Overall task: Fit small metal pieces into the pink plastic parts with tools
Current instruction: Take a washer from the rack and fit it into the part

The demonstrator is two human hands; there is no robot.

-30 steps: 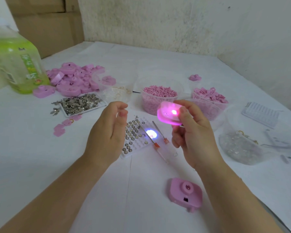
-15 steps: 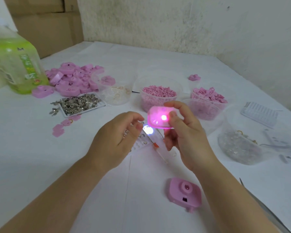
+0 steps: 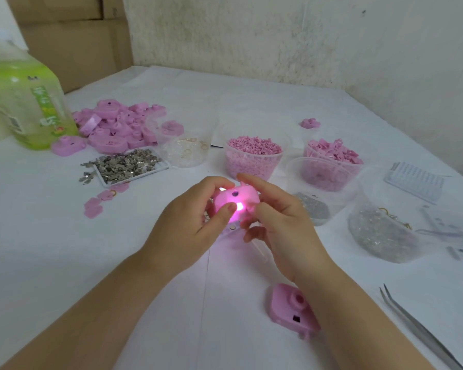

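Note:
Both hands hold one glowing pink plastic part (image 3: 235, 200) above the table's middle. My left hand (image 3: 190, 225) grips it from the left, thumb pressed on its lit face. My right hand (image 3: 281, 225) holds its right side, index finger stretched over the top. A second pink part (image 3: 292, 308) lies on the table by my right forearm. Small metal pieces (image 3: 126, 164) fill a flat white tray at the left. Steel tweezers (image 3: 417, 327) lie at the lower right. The tray of round cells under my hands is mostly hidden.
A heap of pink parts (image 3: 118, 126) and a green bottle (image 3: 30, 102) stand at the back left. Clear tubs hold pink bits (image 3: 253, 156), pink clips (image 3: 332, 156) and clear beads (image 3: 380, 231). A white ridged block (image 3: 414, 180) lies far right.
My left hand moved right and took hold of the glowing part. The part came down and left, turned so its lit face points toward me.

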